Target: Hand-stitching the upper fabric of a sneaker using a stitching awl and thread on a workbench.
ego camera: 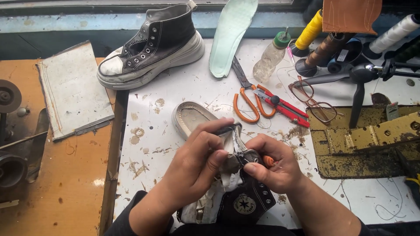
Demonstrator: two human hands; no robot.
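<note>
My left hand (197,164) pinches the floppy canvas of the shoe (227,192); my right hand (273,164) grips an orange-handled tool (267,161); stiffer sole steadies best.

Scissors (246,99) lie between insole (231,35) and cutter (282,104).

Stained white worktop (175,87) beside worn orange bench (65,175).

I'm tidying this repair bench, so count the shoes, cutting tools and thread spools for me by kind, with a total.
High-top shoes: 2, one standing at the back, one gripped by the left hand and right hand
Scissors: 1
Red utility knife: 1
Thread spools: 3 clearly seen, yellow, brown, white
Total: 7
</note>
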